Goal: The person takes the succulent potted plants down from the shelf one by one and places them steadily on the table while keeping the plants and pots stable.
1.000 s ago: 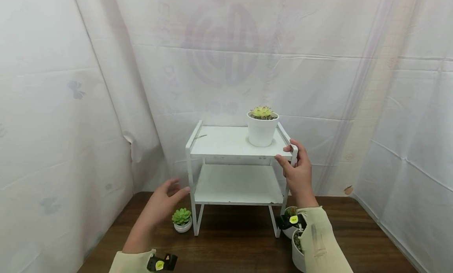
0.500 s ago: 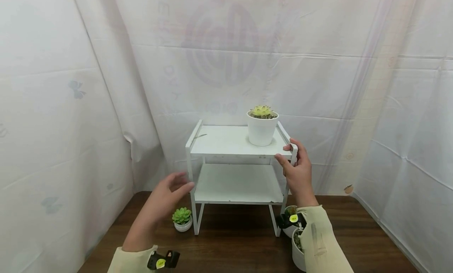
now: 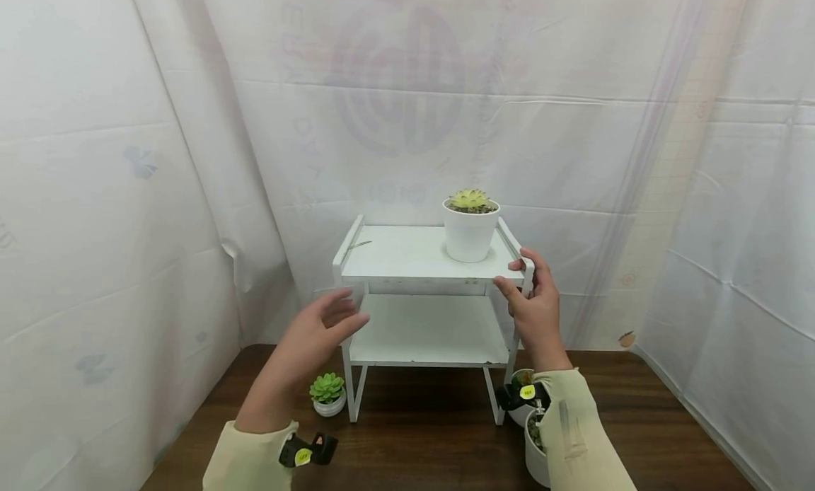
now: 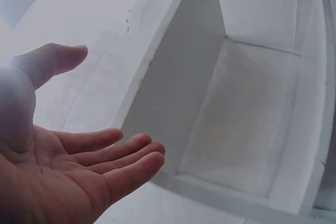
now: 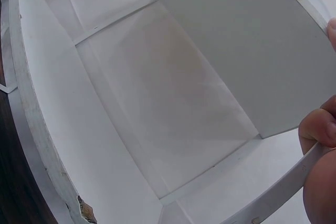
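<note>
A white two-tier shelf (image 3: pixel 428 328) stands on the dark wooden table. My right hand (image 3: pixel 538 314) grips its front right corner at the top board; in the right wrist view, curled fingers (image 5: pixel 317 128) wrap the white post. My left hand (image 3: pixel 312 339) is raised in front of the shelf's left post, fingers loosely spread and holding nothing. The left wrist view shows its palm (image 4: pixel 58 182) upturned beside the top board. On the upper tier, toward the right, sits a succulent in a white pot (image 3: pixel 470 236).
A small green succulent (image 3: pixel 327 390) in a white pot stands by the shelf's left front leg. Two more white pots, a nearer one (image 3: pixel 538 464) and a farther one (image 3: pixel 521 414), are partly hidden behind my right wrist. White sheeting (image 3: pixel 407 123) encloses the back and sides.
My left hand has moved up and to the right, from beside the left post to in front of it. The right hand keeps its grip on the shelf corner.
</note>
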Demonstrator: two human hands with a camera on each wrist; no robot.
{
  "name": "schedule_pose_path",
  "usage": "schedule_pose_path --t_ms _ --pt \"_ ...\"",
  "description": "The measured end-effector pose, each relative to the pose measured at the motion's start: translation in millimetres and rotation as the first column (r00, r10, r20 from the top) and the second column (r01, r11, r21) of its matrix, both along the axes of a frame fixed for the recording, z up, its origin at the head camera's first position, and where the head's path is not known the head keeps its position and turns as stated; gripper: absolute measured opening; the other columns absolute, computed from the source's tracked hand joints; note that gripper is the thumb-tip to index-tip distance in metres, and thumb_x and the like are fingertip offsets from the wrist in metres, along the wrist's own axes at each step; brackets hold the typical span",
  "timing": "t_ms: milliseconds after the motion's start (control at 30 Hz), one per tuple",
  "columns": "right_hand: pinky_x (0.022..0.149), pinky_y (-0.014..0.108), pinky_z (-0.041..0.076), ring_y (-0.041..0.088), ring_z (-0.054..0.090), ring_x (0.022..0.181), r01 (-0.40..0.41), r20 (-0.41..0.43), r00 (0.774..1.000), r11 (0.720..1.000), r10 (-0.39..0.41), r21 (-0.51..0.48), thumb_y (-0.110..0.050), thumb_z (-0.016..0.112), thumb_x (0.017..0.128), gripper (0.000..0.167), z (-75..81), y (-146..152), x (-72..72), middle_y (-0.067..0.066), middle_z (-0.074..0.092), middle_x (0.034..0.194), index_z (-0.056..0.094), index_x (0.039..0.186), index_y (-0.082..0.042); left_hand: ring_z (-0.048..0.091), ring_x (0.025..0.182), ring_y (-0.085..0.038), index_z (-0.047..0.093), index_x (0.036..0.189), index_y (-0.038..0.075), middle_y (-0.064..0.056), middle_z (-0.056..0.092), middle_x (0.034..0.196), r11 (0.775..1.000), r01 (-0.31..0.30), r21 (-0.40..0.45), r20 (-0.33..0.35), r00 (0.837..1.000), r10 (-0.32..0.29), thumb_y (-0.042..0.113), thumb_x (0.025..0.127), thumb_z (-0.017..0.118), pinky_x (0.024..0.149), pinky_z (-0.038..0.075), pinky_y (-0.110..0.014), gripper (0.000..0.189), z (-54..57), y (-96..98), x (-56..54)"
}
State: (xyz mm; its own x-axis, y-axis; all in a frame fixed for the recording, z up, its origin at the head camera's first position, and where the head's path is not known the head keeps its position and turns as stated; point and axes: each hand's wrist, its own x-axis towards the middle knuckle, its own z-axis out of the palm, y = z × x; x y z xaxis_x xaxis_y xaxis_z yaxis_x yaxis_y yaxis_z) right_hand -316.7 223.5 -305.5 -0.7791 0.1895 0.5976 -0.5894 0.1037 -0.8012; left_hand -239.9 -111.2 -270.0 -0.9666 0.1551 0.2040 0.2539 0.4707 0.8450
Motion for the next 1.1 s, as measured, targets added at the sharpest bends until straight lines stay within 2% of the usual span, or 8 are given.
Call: schedule_pose_path --t_ms 333,700,1100 --pt "0.043 0.018 0.033 0.003 0.033 0.046 0.007 -0.003 1.000 1.000 -0.007 0.000 -0.015 0.071 0.088 0.063 -2.0 -0.2 -0.2 -0.010 0.051 0.116 0.042 0.143 -0.022 0.042 0.139 -0.029 0.034 0.150 0.020 -0.009 0.046 0.149 0.999 0.047 0.019 -0.001 0.999 -0.047 0.053 0.088 0.064 0.111 0.036 -0.053 0.076 13.1 17.4 -2.8" --pt "0.044 0.018 0.033 0.003 0.032 0.044 -0.006 0.014 1.000 1.000 0.006 -0.015 -0.016 0.071 0.089 0.063 -1.5 -1.0 1.6 -0.010 0.051 0.117 0.041 0.144 -0.023 0.046 0.136 -0.027 0.034 0.150 0.020 -0.009 0.049 0.146 1.000 0.029 0.007 -0.023 0.999 -0.029 0.053 0.089 0.064 0.109 0.039 -0.053 0.075 21.1 27.9 -4.8" --pt "0.044 0.019 0.032 0.003 0.031 0.043 -0.007 0.011 1.000 1.000 0.008 -0.011 -0.015 0.071 0.089 0.063 0.1 -0.5 3.5 -0.010 0.051 0.117 0.042 0.144 -0.023 0.049 0.134 -0.025 0.037 0.149 0.018 -0.007 0.052 0.143 0.997 0.059 0.042 -0.069 0.996 -0.056 0.047 0.090 0.065 0.109 0.040 -0.050 0.071 31.9 39.2 -7.7"
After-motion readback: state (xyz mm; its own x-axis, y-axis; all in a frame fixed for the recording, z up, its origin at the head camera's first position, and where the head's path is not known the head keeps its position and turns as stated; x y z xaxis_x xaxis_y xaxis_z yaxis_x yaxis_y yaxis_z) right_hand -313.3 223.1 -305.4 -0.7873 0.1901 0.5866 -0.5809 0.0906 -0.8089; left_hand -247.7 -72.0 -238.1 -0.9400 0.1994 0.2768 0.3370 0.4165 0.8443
